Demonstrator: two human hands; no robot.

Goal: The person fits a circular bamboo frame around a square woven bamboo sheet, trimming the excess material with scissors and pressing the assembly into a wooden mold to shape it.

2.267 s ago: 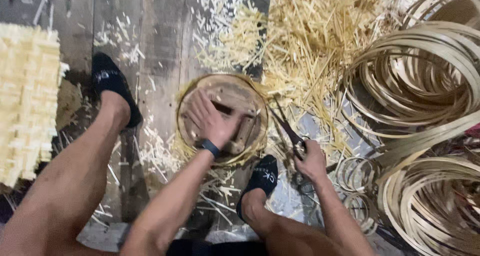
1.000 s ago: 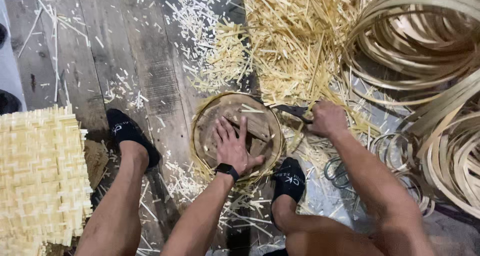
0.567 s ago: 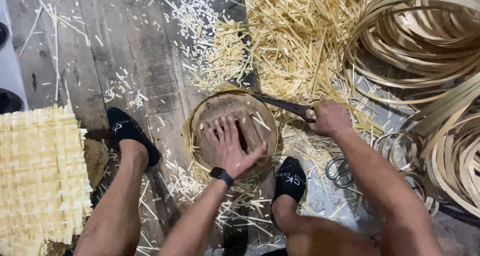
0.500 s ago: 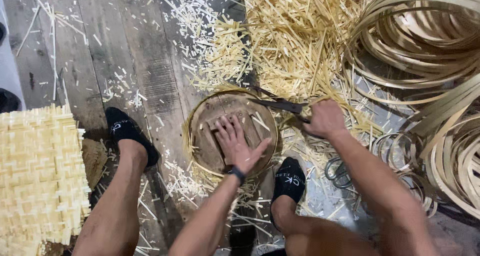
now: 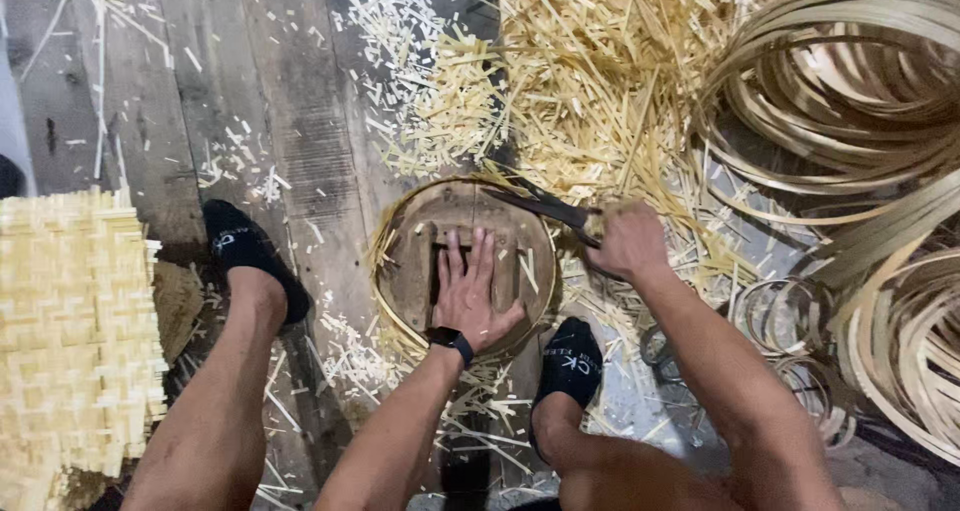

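Round woven bamboo tray (image 5: 420,261): on the plank floor between your feet, your left hand (image 5: 470,296) flat on it, fingers spread. Right hand (image 5: 628,243): grip closed around shears (image 5: 545,207) at the rim. Step: trimming edge. Next, likely: turn tray, cut stray strips.

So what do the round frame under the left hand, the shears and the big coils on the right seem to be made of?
Round frame: a pale split-bamboo or cane strip rim around a dull brown wooden disc, unfinished, grain showing. Shears, gripped by the right hand: dark, matte metal, probably steel. Coils: thin tan strips, likely bamboo, slightly glossy. The left hand lies flat on the disc.
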